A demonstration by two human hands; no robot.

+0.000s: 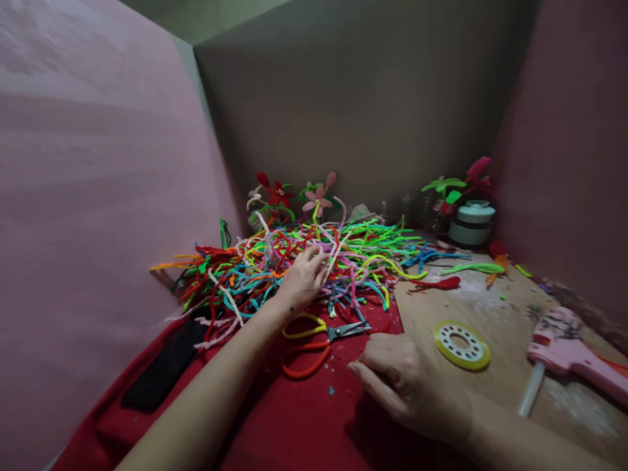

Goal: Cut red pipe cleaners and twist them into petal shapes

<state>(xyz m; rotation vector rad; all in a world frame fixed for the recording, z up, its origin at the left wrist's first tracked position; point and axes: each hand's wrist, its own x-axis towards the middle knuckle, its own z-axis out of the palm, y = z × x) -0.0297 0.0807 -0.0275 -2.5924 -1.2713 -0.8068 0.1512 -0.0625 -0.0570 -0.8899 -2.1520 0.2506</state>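
Observation:
My left hand [305,278] reaches into a large heap of multicoloured pipe cleaners [387,239], its fingers closed at a pale pipe cleaner [338,252] that slants up past the fingertips. Lower and to the right, my right hand [400,373] is held over the red cloth [299,418] with thumb and curled fingers pinched together. A tiny yellowish speck shows at its fingertips, too small to name. Between the two hands lie scissors [326,337] with one yellow and one orange handle loop, blades pointing right.
Behind the heap stand pipe-cleaner flowers [316,199] against the wall. On the board at right are a roll of tape [461,345], a pink glue gun [564,347], a red pipe-cleaner piece [436,282] and a pale green jar [471,224]. A black object [164,369] lies at left.

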